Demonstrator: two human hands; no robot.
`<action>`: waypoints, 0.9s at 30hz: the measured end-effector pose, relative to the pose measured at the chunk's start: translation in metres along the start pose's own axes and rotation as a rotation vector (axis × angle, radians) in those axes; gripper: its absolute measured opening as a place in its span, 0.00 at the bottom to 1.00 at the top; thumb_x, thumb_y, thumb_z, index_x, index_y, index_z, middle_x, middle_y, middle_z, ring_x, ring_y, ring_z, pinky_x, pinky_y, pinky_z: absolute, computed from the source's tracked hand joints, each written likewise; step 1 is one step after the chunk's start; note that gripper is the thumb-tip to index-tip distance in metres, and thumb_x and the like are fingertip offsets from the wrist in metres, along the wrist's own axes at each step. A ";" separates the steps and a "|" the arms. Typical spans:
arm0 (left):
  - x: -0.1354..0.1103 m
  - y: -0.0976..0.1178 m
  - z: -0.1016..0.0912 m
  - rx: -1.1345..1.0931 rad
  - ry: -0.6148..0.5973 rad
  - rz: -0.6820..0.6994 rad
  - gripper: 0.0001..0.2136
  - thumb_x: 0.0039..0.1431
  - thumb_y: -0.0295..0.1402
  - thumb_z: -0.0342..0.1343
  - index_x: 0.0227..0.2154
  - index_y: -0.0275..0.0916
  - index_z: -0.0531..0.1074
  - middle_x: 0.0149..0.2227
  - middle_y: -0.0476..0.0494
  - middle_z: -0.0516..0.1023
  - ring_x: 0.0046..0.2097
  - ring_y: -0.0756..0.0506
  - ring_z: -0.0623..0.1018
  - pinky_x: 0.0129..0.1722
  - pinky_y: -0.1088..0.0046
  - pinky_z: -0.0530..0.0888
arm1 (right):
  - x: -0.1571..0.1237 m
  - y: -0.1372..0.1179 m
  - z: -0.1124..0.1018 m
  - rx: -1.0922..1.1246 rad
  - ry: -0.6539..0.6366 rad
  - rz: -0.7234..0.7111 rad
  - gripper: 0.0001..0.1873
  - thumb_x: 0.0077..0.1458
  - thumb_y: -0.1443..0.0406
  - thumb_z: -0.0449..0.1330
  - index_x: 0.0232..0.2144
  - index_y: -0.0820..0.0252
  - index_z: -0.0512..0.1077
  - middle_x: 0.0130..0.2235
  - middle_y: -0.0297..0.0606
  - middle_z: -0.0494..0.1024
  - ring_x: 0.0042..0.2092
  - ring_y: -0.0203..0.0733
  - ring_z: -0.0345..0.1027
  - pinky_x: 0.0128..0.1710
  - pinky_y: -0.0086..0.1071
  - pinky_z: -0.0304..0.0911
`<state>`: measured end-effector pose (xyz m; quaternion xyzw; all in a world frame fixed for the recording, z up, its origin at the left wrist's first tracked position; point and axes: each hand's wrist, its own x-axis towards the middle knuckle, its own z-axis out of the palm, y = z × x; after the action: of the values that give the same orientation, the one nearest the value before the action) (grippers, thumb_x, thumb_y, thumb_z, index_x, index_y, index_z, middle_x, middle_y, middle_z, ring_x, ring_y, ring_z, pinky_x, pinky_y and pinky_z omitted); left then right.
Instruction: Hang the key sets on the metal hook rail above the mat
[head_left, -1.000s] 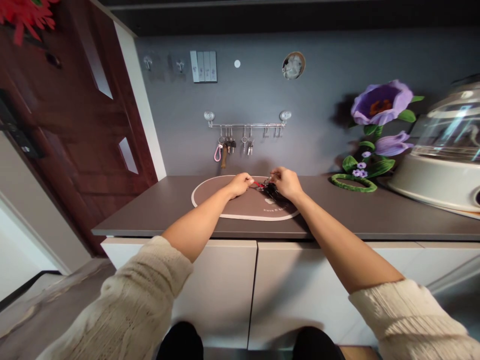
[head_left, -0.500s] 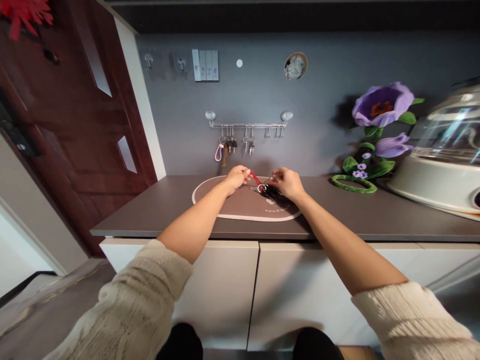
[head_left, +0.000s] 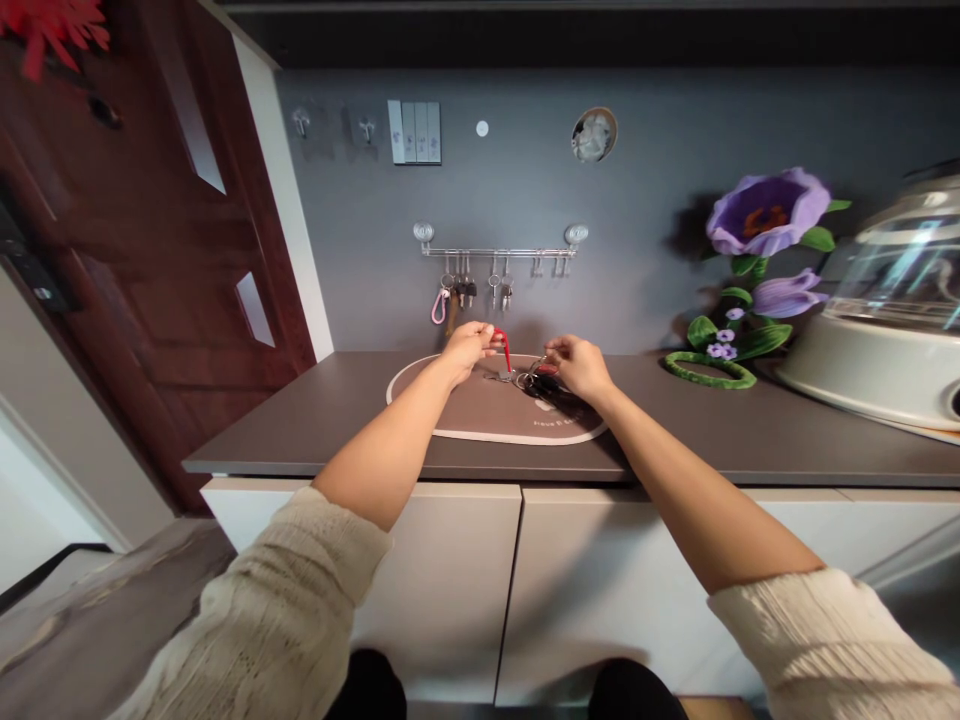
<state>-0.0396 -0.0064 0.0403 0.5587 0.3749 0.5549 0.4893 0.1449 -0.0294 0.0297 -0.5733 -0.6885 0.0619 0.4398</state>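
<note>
My left hand [head_left: 470, 348] pinches a red cord [head_left: 506, 345] above a brown oval mat [head_left: 420, 400]. A small silver key or tag [head_left: 505, 376] hangs at the cord's lower end, low over the mat. Beside it my right hand [head_left: 581, 362] has its fingertips closed on a metal key ring [head_left: 537, 366]. Dark keys [head_left: 544, 388] and a bit of red hang from or lie under that ring, partly hidden by the hand. Between the hands, the cord and the ring look apart.
A clear hook rail [head_left: 499, 252] on the wall carries several keys [head_left: 463, 292] and a pink loop [head_left: 439, 307]. To the right stand a purple fabric flower [head_left: 766, 215] and a white appliance [head_left: 862, 350] with a glassy top. The dark counter [head_left: 277, 420] ends at a front edge.
My left hand has risen slightly with the red cord, which now hangs straight down. Its silver piece has come away from the ring and keys at my right hand, which stays nearly still.
</note>
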 end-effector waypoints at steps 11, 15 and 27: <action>0.000 0.009 -0.002 -0.254 -0.021 0.035 0.05 0.57 0.26 0.47 0.27 0.34 0.65 0.29 0.45 0.74 0.35 0.53 0.74 0.47 0.68 0.66 | 0.000 -0.003 0.002 0.166 -0.017 -0.048 0.06 0.50 0.67 0.55 0.32 0.63 0.70 0.30 0.39 0.77 0.32 0.35 0.70 0.36 0.29 0.63; 0.000 0.012 -0.002 -0.361 -0.037 0.059 0.05 0.56 0.24 0.47 0.26 0.33 0.65 0.27 0.47 0.73 0.34 0.53 0.74 0.48 0.68 0.66 | -0.003 -0.009 0.003 0.135 -0.050 -0.115 0.07 0.50 0.65 0.56 0.31 0.62 0.71 0.29 0.37 0.77 0.29 0.34 0.68 0.34 0.29 0.62; -0.005 0.020 0.001 -0.507 -0.103 0.101 0.07 0.56 0.22 0.46 0.24 0.33 0.64 0.27 0.47 0.72 0.37 0.53 0.74 0.52 0.67 0.64 | -0.004 -0.014 0.012 0.066 -0.112 -0.238 0.10 0.50 0.61 0.55 0.32 0.60 0.72 0.32 0.36 0.76 0.31 0.35 0.66 0.34 0.29 0.59</action>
<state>-0.0413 -0.0164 0.0587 0.4634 0.1702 0.6257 0.6040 0.1259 -0.0329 0.0287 -0.4686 -0.7726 0.0639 0.4235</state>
